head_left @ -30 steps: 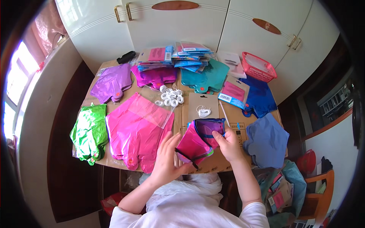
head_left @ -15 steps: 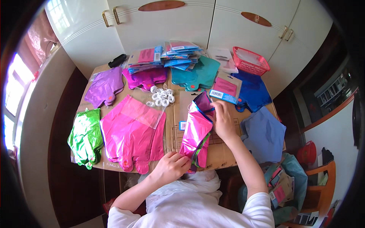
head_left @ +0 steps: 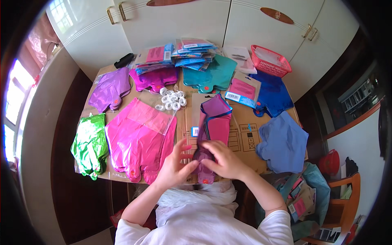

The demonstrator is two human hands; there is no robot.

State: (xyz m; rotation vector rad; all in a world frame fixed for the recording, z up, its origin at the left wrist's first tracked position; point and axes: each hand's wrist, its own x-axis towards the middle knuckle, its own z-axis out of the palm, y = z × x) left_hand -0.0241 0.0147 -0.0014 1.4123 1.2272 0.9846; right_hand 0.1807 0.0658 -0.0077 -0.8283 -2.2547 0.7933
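Note:
A bundle of folded foil balloons (head_left: 219, 128), purple and magenta with blue edges, lies lengthwise in front of me near the table's front edge. My left hand (head_left: 178, 165) is at its left side, fingers apart and thumb pointing at the foil. From the right, my right hand (head_left: 224, 159) lies over the bundle's lower middle with its fingers spread. Partly under the bundle is a clear-fronted packet (head_left: 195, 131) with a blue-and-white label. Left of it sits a large stack of flat pink foil balloons (head_left: 136, 151) with a clear bag on top.
Green (head_left: 88, 143), lilac (head_left: 108, 90), teal (head_left: 210, 75), blue (head_left: 274, 96) and grey-blue foil balloons (head_left: 283, 141) ring the cardboard-covered table. White ribbon coils (head_left: 174, 99) lie mid-table. Packaged packets (head_left: 192, 55) are piled behind, beside a pink basket (head_left: 270, 61). A bag of packets (head_left: 302, 200) stands right.
The bundle has turned from its pink outside to purple and lies flatter. My right hand came down from its top toward me; my left hand has loosened its pinch and spread.

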